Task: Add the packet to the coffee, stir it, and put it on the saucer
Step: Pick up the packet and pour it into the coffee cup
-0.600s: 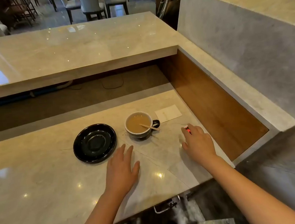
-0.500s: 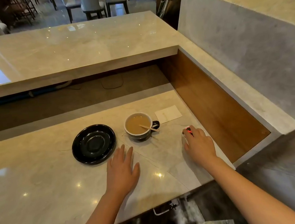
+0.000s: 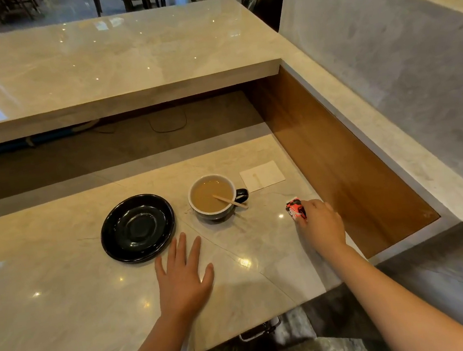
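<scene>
Packet [image 3: 296, 209]: red, white and black, pinched in the fingers [image 3: 308, 205] of the right hand [image 3: 321, 224] near the counter's [image 3: 65, 295] right edge; long axis runs toward the far-left, free end pointing that way.
Cup [image 3: 212, 197]: mid-counter, coffee inside, handle to the right; stick [image 3: 230, 202] leans in it, outer end toward the near-right.
Saucer [image 3: 137, 228]: black, just left of cup, apart.
Card [image 3: 262, 176]: white, flat beyond the cup.
Left hand [image 3: 183, 279]: palm down, fingers spread, empty, near the saucer's near rim.

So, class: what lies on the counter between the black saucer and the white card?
The head view shows only the cup of coffee, wooden stirrer inside, between saucer and card.
</scene>
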`<state>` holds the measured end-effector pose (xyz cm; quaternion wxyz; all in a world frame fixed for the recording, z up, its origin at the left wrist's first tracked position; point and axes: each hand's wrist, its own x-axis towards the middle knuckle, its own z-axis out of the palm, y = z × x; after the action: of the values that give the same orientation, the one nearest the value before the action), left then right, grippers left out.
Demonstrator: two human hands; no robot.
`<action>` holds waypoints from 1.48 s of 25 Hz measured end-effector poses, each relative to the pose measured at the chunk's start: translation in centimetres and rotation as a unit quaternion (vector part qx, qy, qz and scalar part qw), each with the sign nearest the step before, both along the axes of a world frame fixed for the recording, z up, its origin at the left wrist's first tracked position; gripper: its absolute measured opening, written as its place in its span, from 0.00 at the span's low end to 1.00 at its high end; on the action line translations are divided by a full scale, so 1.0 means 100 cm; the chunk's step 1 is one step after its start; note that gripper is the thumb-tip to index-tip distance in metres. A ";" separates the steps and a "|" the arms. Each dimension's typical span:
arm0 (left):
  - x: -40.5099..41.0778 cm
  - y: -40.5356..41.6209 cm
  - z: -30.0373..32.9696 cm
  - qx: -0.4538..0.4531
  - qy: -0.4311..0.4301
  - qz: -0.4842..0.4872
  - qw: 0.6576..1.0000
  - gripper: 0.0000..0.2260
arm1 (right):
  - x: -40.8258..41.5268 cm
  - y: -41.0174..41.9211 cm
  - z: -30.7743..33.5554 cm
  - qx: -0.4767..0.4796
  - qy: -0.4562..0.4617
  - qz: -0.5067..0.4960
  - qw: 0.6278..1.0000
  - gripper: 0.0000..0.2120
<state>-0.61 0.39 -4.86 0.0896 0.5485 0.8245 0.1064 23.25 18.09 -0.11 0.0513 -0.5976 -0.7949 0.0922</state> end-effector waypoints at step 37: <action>-0.002 0.000 -0.005 0.029 0.004 -0.001 1.000 0.28 | -0.114 0.026 0.078 -0.004 0.226 0.179 0.958 0.12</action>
<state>-0.81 0.41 -5.38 0.0701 0.5522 0.8208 0.1281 11.81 20.70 7.74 0.2101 -0.4095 -0.8561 0.2352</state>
